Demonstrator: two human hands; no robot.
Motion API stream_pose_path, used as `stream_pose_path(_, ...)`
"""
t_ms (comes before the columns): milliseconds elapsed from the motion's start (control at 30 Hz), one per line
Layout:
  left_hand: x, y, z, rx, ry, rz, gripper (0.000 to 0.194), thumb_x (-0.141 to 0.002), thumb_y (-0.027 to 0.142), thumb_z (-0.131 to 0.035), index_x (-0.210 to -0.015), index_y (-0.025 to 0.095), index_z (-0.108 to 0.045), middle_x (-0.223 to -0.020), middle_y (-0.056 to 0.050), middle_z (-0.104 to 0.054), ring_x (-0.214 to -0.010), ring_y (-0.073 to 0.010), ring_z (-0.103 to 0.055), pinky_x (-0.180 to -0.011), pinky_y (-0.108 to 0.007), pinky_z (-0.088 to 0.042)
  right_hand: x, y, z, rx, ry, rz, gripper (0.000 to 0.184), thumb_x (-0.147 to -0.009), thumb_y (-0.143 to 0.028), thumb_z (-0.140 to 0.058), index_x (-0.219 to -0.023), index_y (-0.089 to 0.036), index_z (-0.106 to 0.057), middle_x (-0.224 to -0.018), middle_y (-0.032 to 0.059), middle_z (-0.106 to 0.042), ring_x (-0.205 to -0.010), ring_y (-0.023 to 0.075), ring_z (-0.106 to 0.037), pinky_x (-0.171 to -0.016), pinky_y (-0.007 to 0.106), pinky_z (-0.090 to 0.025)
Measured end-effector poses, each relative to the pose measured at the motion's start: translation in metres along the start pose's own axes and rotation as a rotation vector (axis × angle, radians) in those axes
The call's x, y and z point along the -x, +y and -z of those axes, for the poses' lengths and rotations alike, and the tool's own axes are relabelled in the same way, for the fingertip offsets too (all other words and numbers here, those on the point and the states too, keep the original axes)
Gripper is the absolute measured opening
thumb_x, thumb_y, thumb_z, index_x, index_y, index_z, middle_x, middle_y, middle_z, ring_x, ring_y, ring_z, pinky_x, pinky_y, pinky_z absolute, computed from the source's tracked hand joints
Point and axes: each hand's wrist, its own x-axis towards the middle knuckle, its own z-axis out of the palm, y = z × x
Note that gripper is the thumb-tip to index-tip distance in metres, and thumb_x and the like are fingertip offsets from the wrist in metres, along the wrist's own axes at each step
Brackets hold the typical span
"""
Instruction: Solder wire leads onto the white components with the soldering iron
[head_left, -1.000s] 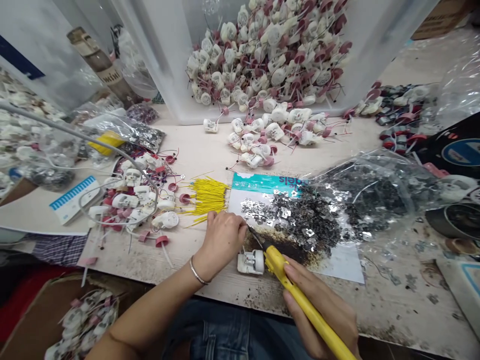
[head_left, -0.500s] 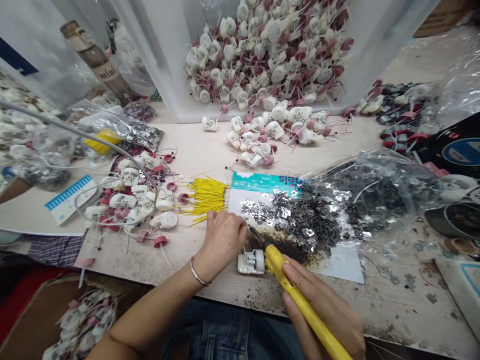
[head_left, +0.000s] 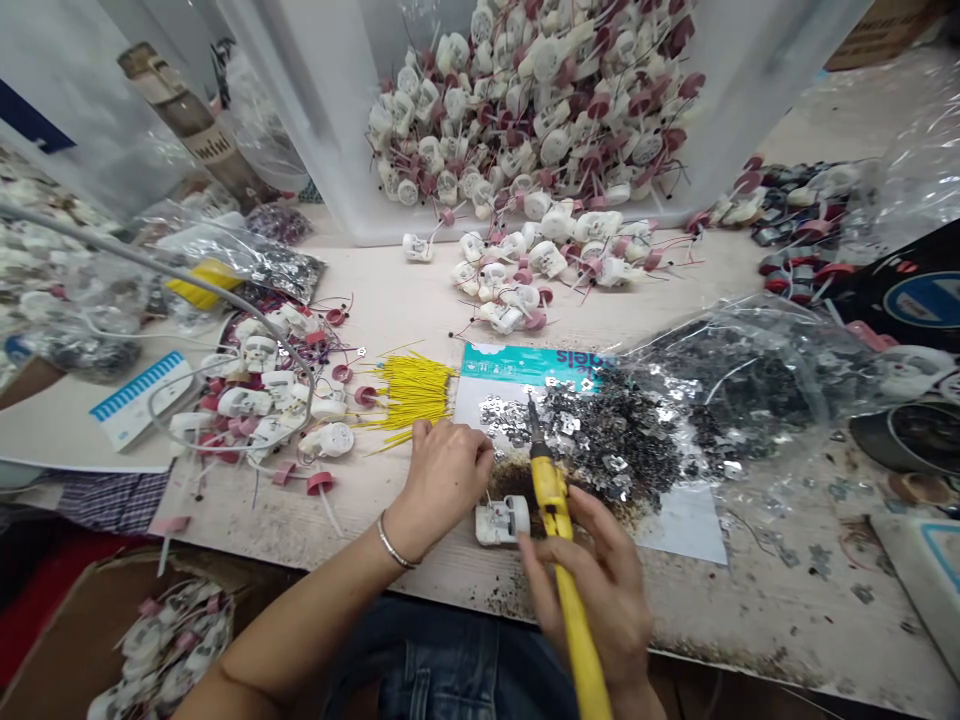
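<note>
My right hand [head_left: 600,590] holds a yellow soldering iron [head_left: 574,620] by its handle, thumb and fingers spread loosely around it. Its dark tip reaches up to small shiny metal plates [head_left: 510,420] on a printed sheet. My left hand [head_left: 446,475] is closed in a pinch; what lies between its fingertips is too small to make out. Just below those fingertips a white plastic part [head_left: 499,522] rests on the table, with a thin wire rising from it. Beyond my left hand lies a bundle of thin yellow wires [head_left: 416,390].
A big translucent bin [head_left: 334,190] full of white and pink parts stands at the back, with more parts spilled before it. Other white parts [head_left: 262,395] with red caps lie left under a looping grey cable [head_left: 187,268]. Dark metal pieces [head_left: 630,440] and a clear bag [head_left: 787,370] lie right.
The soldering iron's tip has moved away from my left fingertips, up and right to the shiny plates. My right hand has shifted left and turned the iron more upright. My left hand stays put.
</note>
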Motion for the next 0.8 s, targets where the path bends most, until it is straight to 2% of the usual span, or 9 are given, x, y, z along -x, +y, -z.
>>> stream_pose_path(100,0.004,-0.002,0.002,-0.008,-0.017,-0.007,0.022,-0.088,0.021,-0.052,-0.083,0.019,-0.073,-0.085,-0.007,-0.074,-0.086,-0.0229,-0.064,-0.080,-0.037,-0.035,0.003,-0.001,-0.012,0.125,-0.062,0.093,0.014,-0.081,-0.011,-0.064,-0.092,-0.019,-0.061,-0.132,0.0111,-0.047,-0.112,0.0235,-0.061,-0.085,0.032,-0.060)
stream_pose_path(200,0.013,-0.008,0.003,-0.010,-0.119,-0.027,0.021,-0.087,0.019,-0.053,-0.083,0.019,-0.074,-0.082,-0.007,-0.074,-0.080,-0.0224,-0.065,-0.073,-0.034,-0.039,0.000,0.001,-0.009,-0.001,-0.105,0.126,0.012,-0.082,-0.008,-0.060,-0.088,-0.019,-0.059,-0.131,0.0098,-0.045,-0.108,0.0197,-0.062,-0.082,0.027,-0.060)
stream_pose_path(300,0.021,-0.013,0.004,0.017,-0.198,-0.064,0.020,-0.087,0.018,-0.054,-0.084,0.019,-0.074,-0.081,-0.007,-0.072,-0.078,-0.0212,-0.065,-0.070,-0.031,-0.041,-0.012,0.012,-0.002,-0.037,-0.058,0.117,0.012,-0.080,-0.008,-0.063,-0.084,-0.018,-0.057,-0.129,0.0092,-0.046,-0.104,0.0171,-0.064,-0.080,0.024,-0.060)
stream_pose_path(400,0.027,-0.014,0.004,0.039,-0.182,-0.106,0.020,-0.089,0.022,-0.055,-0.082,0.018,-0.074,-0.086,-0.008,-0.069,-0.086,-0.0217,-0.062,-0.075,-0.031,-0.043,-0.024,0.032,0.001,0.117,-0.043,0.150,0.024,-0.081,-0.007,-0.062,-0.100,-0.020,-0.060,-0.135,0.0083,-0.043,-0.117,0.0205,-0.057,-0.092,0.029,-0.056)
stream_pose_path(500,0.029,-0.014,0.005,0.055,-0.148,-0.138,0.022,-0.091,0.026,-0.054,-0.084,0.018,-0.073,-0.088,-0.008,-0.067,-0.088,-0.0219,-0.060,-0.079,-0.032,-0.043,-0.030,0.049,0.000,0.189,-0.157,0.124,0.037,-0.085,-0.003,-0.052,-0.115,-0.024,-0.057,-0.146,0.0069,-0.033,-0.132,0.0238,-0.043,-0.101,0.035,-0.050)
stream_pose_path(567,0.028,-0.018,0.008,0.063,-0.116,-0.152,0.021,-0.092,0.026,-0.054,-0.087,0.018,-0.073,-0.087,-0.007,-0.068,-0.087,-0.0210,-0.060,-0.078,-0.032,-0.043,-0.030,0.053,-0.002,0.177,-0.188,0.113,0.039,-0.086,-0.003,-0.049,-0.118,-0.025,-0.056,-0.147,0.0065,-0.031,-0.133,0.0232,-0.042,-0.101,0.034,-0.051)
stream_pose_path(633,0.023,-0.026,0.011,0.022,-0.036,-0.132,0.021,-0.092,0.024,-0.053,-0.087,0.018,-0.072,-0.086,-0.006,-0.068,-0.085,-0.0208,-0.060,-0.078,-0.032,-0.043,-0.029,0.050,-0.004,0.148,-0.115,0.130,0.035,-0.086,-0.005,-0.052,-0.114,-0.024,-0.057,-0.145,0.0067,-0.034,-0.130,0.0224,-0.046,-0.097,0.032,-0.053)
stream_pose_path(733,0.010,-0.044,0.014,-0.130,0.171,-0.037,0.019,-0.091,0.022,-0.053,-0.091,0.017,-0.071,-0.090,-0.008,-0.069,-0.088,-0.0242,-0.059,-0.080,-0.036,-0.041,-0.031,0.040,-0.010,0.120,0.026,0.162,0.025,-0.082,-0.007,-0.060,-0.103,-0.020,-0.060,-0.136,0.0081,-0.041,-0.121,0.0207,-0.053,-0.089,0.027,-0.057)
stream_pose_path(800,0.000,-0.056,0.011,-0.215,0.284,0.018,0.016,-0.089,0.022,-0.057,-0.093,0.017,-0.071,-0.095,-0.009,-0.068,-0.091,-0.0273,-0.057,-0.081,-0.039,-0.039,-0.035,0.034,-0.013,0.118,0.043,0.161,0.019,-0.080,-0.007,-0.063,-0.096,-0.018,-0.060,-0.131,0.0085,-0.045,-0.116,0.0199,-0.056,-0.086,0.026,-0.058)
